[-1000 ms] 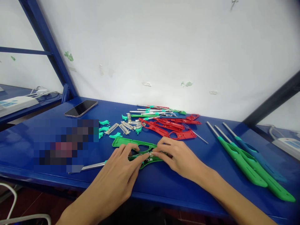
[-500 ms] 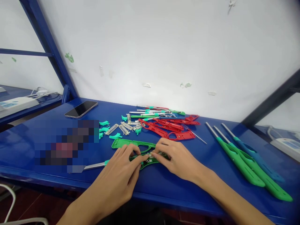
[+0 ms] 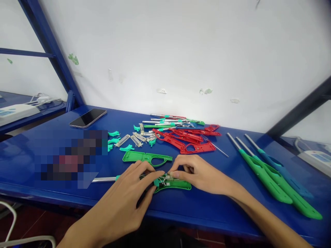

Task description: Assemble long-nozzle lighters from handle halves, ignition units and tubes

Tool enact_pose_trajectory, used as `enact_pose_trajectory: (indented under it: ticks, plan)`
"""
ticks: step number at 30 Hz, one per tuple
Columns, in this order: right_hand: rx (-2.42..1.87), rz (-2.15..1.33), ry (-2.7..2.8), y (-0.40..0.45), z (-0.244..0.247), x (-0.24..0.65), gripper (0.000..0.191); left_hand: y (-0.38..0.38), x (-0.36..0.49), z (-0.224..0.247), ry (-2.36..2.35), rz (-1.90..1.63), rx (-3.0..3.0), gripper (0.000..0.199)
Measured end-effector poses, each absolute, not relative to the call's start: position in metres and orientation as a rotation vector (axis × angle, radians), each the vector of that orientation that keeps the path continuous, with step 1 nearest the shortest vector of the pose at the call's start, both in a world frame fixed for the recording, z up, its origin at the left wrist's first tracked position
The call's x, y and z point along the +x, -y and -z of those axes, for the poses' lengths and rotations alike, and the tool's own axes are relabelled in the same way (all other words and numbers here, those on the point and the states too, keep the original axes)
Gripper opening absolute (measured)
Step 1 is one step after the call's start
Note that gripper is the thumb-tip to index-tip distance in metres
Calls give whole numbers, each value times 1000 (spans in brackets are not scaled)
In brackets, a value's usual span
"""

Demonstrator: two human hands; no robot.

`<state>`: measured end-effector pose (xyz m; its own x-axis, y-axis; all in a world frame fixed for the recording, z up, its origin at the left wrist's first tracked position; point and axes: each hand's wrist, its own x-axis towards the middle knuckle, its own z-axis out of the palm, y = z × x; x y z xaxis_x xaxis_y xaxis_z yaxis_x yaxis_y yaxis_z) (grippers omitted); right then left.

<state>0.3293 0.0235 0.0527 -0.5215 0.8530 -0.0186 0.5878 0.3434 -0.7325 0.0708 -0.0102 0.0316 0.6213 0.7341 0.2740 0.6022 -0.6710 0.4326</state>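
Observation:
An open green lighter casing (image 3: 183, 186) lies on the blue table in front of me, its metal tube (image 3: 104, 179) pointing left. My left hand (image 3: 126, 194) is closed around its front part, fingers beside the teal trigger (image 3: 156, 182). White wires show between the hands. My right hand (image 3: 200, 172) pinches a clear fuel tank (image 3: 169, 177) at the casing's handle; the fingertips partly cover it. Just behind, the matching green casing half (image 3: 137, 157) lies with its inside up.
Clear fuel tanks (image 3: 136, 141) and teal triggers (image 3: 126, 148) lie behind, near red casing halves (image 3: 198, 148) and metal tubes. Assembled lighters (image 3: 269, 177) lie on the right. A phone (image 3: 88, 118) is at the back left, with a pixelated patch before it. A wall stands behind.
My right hand has shifted slightly right and lifted off the handle, uncovering more of the green casing and the fuel tank. My left hand stays on the casing. The view has tilted slightly.

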Motion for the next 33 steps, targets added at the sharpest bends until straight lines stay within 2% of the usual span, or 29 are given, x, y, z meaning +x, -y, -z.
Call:
enact_pose_trajectory:
  ticks: [15,21,28,33]
  plan:
    - [-1286,-1011,2230,-24,-51,325,11,10,70,-35,-1043,-609,2559,42]
    - [-1315,-1209,2192,-33,-54,324,11,9,71,-35,-1032,-623,2583,42]
    - [-1341,-1425,2162,-49,-58,324,38,10,70,-34,-1049,-601,2556,42]
    - [-1356,-1415,2126,-47,-57,325,40,9,70,-38,-1023,-555,2559,46]
